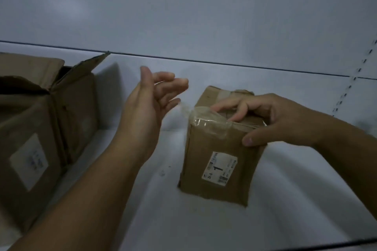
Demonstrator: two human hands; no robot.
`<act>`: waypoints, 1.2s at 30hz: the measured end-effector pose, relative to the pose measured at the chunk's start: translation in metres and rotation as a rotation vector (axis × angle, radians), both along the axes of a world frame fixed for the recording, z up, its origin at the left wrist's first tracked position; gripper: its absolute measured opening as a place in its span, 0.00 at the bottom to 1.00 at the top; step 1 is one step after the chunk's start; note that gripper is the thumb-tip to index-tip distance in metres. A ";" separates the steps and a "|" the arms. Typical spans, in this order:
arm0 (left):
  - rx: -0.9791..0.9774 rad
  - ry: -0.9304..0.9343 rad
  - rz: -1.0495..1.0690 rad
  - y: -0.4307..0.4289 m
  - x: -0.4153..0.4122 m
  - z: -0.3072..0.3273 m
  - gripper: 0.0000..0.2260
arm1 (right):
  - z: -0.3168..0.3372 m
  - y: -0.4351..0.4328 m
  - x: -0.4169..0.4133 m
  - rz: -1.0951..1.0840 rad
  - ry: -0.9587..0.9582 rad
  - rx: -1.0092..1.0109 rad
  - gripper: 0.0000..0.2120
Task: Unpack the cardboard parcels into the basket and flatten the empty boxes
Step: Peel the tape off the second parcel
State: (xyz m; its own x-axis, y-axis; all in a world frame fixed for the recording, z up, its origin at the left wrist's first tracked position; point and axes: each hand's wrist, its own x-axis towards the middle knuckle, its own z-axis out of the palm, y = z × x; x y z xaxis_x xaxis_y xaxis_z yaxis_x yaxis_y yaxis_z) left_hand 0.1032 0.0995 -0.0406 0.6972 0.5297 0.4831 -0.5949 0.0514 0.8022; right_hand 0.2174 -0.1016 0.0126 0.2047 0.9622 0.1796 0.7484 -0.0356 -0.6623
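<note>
right grip [271, 120] on taped, squarish cardboard parcel [212, 142]

white shelf [285, 199] — small taped box [216, 169] centre | large open box [40, 128] left

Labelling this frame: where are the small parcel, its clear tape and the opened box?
small parcel [216, 144]: head view, front face.
clear tape [208, 122]: head view, peeled strip.
opened box [30, 120]: head view, front face.
</note>
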 end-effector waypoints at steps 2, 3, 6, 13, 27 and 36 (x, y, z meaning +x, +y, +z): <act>0.445 0.082 0.177 -0.005 0.000 -0.008 0.16 | 0.008 -0.006 0.005 0.012 0.065 -0.074 0.12; 0.647 0.128 0.199 -0.009 0.002 -0.012 0.15 | 0.013 -0.009 0.007 0.000 0.043 -0.124 0.12; 0.950 0.169 0.175 -0.023 0.009 -0.018 0.14 | 0.033 -0.026 0.013 -0.135 -0.375 -0.213 0.13; 1.118 -0.039 0.179 -0.038 -0.010 0.000 0.13 | 0.019 -0.050 0.008 -0.379 -0.514 -0.028 0.06; 1.209 0.048 0.763 -0.060 -0.001 0.001 0.06 | -0.068 -0.055 -0.063 -0.834 -0.528 0.170 0.12; 1.266 0.097 0.742 -0.055 0.026 -0.006 0.10 | -0.088 0.007 -0.025 -0.937 0.086 0.133 0.31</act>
State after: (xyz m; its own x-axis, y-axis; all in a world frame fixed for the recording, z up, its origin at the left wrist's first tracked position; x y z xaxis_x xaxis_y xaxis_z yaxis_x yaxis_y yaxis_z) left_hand 0.1295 0.0442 -0.0467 0.5160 0.0414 0.8556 -0.1131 -0.9868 0.1160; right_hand 0.1920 -0.0949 -0.0758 0.9004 0.3728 0.2243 0.4023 -0.5171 -0.7555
